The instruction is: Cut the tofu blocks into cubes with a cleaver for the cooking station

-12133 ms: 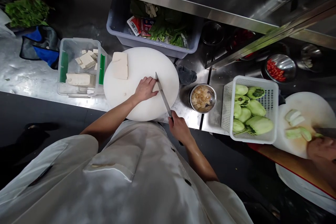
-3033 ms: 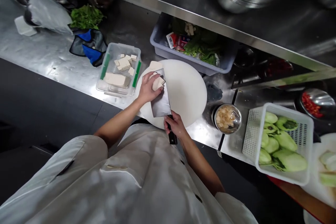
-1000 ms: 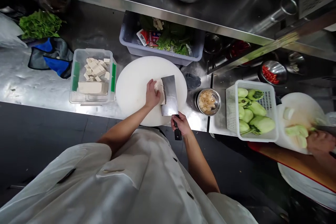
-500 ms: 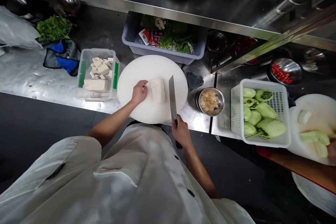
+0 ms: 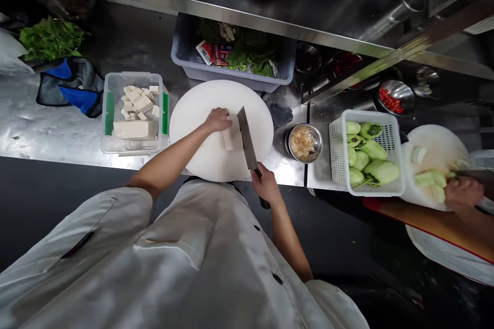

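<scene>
A pale block of tofu (image 5: 230,140) lies on the round white cutting board (image 5: 193,108). My left hand (image 5: 219,119) rests against its far end, fingers bent and partly covering it. In my right hand (image 5: 266,185) is the black handle of a cleaver (image 5: 248,140), with my fingers closed around it. The blade stands at the tofu's right side and points away from me; whether it touches is hard to tell. To the left, a clear container (image 5: 108,136) with green sides holds tofu cubes (image 5: 137,100) and a larger tofu block (image 5: 133,129).
Behind the board stands a grey-blue bin (image 5: 231,77) with greens and packets. On the right are a metal bowl (image 5: 305,142) of pale pieces and a white basket (image 5: 337,159) of green vegetables. A co-worker's hand (image 5: 465,191) is at another board (image 5: 432,139). A steel shelf (image 5: 154,5) overhangs.
My left hand has moved right and away from me, onto the tofu. The cleaver has shifted left to the tofu's side. The co-worker's hand has come further into view.
</scene>
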Demonstrator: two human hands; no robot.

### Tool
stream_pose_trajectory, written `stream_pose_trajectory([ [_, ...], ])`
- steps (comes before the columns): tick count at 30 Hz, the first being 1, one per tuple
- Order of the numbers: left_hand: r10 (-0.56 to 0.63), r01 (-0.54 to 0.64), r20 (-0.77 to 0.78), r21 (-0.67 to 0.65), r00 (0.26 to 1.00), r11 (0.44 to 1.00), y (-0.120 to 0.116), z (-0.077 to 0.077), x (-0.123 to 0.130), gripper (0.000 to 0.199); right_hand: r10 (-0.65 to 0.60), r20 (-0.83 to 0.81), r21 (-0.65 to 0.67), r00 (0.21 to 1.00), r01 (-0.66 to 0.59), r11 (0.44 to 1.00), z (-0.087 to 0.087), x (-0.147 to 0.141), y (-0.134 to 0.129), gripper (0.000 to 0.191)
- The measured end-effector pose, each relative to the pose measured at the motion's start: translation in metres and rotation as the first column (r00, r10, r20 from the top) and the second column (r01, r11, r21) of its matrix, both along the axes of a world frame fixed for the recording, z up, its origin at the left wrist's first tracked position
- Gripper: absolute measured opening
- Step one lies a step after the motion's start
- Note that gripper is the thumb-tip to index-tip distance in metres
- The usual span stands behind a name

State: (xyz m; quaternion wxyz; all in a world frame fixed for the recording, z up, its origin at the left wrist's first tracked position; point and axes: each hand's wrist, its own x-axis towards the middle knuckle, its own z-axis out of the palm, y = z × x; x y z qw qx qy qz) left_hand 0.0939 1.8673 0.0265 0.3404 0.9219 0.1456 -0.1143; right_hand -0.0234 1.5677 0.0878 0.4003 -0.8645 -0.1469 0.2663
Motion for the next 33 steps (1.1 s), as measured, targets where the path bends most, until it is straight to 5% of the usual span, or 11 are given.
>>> stream_pose_trajectory([
  [10,-0.174,0.169,-0.123,-0.048,0.977,0.984,-0.006,0.031,0.026,0.043,-0.113,-0.213,0.157,0.97,0.148,0.976,-0.005,-0.009,-0.017,0.021],
  [17,-0.514,0.513,-0.199,-0.057,0.834,0.856,-0.002,0.047,0.046,0.026,-0.107,-0.281,0.211,0.954,0.17,0.962,-0.016,-0.011,-0.041,0.027],
  [24,-0.422,0.353,-0.206,-0.303,0.883,0.885,0.024,0.045,0.046,0.033,-0.112,-0.27,0.205,0.956,0.171,0.964,-0.008,0.016,-0.076,0.032],
  [27,-0.321,0.263,-0.2,-0.267,0.926,0.927,0.043,0.042,0.056,0.031,-0.066,-0.254,0.134,0.965,0.102,0.986,-0.005,0.042,-0.092,0.034],
  [30,-0.271,0.266,-0.163,-0.048,0.949,0.963,0.065,0.04,0.07,0.029,0.074,-0.154,-0.071,0.985,-0.086,0.994,0.002,0.079,-0.103,0.028],
  [33,-0.194,0.198,-0.037,0.151,0.98,0.969,0.08,0.035,0.071,0.037,0.31,0.119,-0.474,0.943,-0.221,0.853,0.013,0.122,-0.103,0.021],
])
